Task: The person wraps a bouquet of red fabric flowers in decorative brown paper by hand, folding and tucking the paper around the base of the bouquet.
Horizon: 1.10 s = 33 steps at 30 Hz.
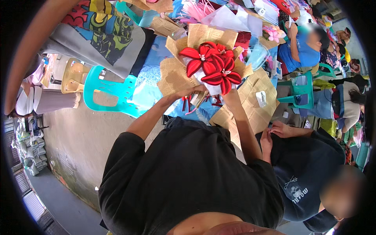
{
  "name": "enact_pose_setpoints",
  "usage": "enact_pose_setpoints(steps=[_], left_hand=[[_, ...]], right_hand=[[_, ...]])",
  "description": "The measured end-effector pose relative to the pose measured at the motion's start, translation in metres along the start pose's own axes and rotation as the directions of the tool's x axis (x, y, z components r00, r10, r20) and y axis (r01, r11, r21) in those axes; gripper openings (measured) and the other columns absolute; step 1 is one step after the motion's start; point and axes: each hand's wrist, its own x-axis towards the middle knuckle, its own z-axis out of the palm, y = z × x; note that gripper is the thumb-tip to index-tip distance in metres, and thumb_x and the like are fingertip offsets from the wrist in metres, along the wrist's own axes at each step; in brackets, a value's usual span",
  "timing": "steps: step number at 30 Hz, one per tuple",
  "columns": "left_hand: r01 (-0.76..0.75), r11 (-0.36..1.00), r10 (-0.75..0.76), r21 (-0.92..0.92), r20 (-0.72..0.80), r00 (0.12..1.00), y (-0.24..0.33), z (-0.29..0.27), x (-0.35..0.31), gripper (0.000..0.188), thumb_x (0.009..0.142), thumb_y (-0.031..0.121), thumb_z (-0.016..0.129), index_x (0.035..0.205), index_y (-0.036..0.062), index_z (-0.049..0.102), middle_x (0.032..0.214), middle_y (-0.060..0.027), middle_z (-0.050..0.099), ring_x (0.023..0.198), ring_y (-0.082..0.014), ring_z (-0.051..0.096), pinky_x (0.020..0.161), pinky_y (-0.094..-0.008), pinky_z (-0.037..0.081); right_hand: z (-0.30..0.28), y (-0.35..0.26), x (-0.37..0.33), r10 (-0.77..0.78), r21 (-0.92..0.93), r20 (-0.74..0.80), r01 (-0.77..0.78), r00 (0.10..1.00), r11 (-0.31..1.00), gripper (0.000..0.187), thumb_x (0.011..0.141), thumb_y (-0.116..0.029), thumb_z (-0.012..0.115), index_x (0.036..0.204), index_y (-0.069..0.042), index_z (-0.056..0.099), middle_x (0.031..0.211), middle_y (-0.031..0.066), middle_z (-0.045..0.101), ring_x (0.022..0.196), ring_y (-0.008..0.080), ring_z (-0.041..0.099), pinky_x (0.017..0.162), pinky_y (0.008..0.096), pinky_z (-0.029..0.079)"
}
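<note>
Red, glossy petals fill the upper middle of the frame: the flowers [219, 66] sit in a bouquet, backed by stiff brown printed paper [172, 76] that flares behind and to the left of them. Your left hand [192, 91] is curled at the lower left of the bunch, apparently closed around the gathered base, though the fingers are too hidden to tell how tightly. Your right hand [230, 95] comes up just beneath the lowest bloom; petals cover most of it, so you cannot tell from this view how far it is open or exactly what it grips. Holding low probably keeps your fingers off the petals and lets the paper spread freely, while having both hands near the base should steady a top-heavy bunch. Your blooms face up toward the camera, perhaps so you can check their arrangement. Right of centre, another brown sheet [244, 109] lies across the blue-covered table [150, 84], seemingly within easy reach of your right arm. Pink strands [199, 11] and white sheets [223, 18] are heaped toward the top edge, leaving you room nearer your body.
</note>
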Motion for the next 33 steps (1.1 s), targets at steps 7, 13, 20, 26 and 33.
enact_pose_setpoints(steps=[7,13,20,26,33], left_hand=[[-0.211,0.909,0.380,0.361,-0.506,0.774,0.001,-0.023,0.033,0.041,0.075,0.032,0.058,0.106,0.0052,0.051,0.099,-0.0091,0.051,0.090,-0.0238,0.052,0.079,-0.0345,0.041],[-0.250,0.786,0.580,0.566,-0.533,0.615,0.011,-0.019,0.044,0.042,0.068,0.029,0.067,0.099,0.0048,0.053,0.092,-0.0124,0.053,0.084,-0.0294,0.056,0.073,-0.0381,0.044],[-0.184,0.804,0.571,0.565,-0.648,0.504,0.014,-0.026,0.035,0.040,0.055,0.022,0.075,0.084,0.0046,0.055,0.085,-0.0159,0.051,0.075,-0.0386,0.056,0.063,-0.0465,0.043],[-0.198,0.815,0.568,0.545,-0.682,0.461,-0.004,-0.030,0.040,0.047,0.057,0.022,0.075,0.089,0.0014,0.047,0.081,-0.0201,0.054,0.076,-0.0404,0.053,0.065,-0.0473,0.042],[-0.184,0.802,0.586,0.569,-0.688,0.427,0.013,-0.038,0.036,0.050,0.056,0.021,0.074,0.090,-0.0001,0.044,0.077,-0.0185,0.057,0.076,-0.0374,0.055,0.067,-0.0445,0.042]], right_hand=[[0.047,-0.038,-0.020,-0.331,-0.667,0.048,0.277,0.943,0.692,0.023,0.075,-0.017,0.067,0.085,0.001,0.058,0.069,0.0121,0.058,0.060,0.0210,0.057,0.058,0.0311,0.046],[0.088,-0.055,0.030,-0.749,-0.769,0.107,0.532,0.653,0.354,0.018,0.076,-0.013,0.065,0.086,0.002,0.060,0.075,0.0121,0.059,0.069,0.0272,0.058,0.062,0.0338,0.046],[0.082,-0.069,0.014,-0.593,-0.601,-0.013,0.467,0.805,0.648,0.013,0.079,-0.010,0.060,0.085,0.001,0.061,0.072,0.0127,0.060,0.065,0.0253,0.059,0.060,0.0328,0.046],[0.091,-0.075,0.020,-0.535,-0.761,0.175,0.459,0.826,0.459,0.014,0.077,-0.012,0.060,0.081,0.002,0.060,0.069,0.0145,0.058,0.063,0.0300,0.057,0.058,0.0371,0.045],[0.087,-0.081,0.027,-0.610,-0.871,0.264,0.456,0.747,0.182,0.011,0.075,-0.012,0.058,0.076,-0.001,0.058,0.070,0.0124,0.058,0.071,0.0287,0.057,0.064,0.0356,0.047]])
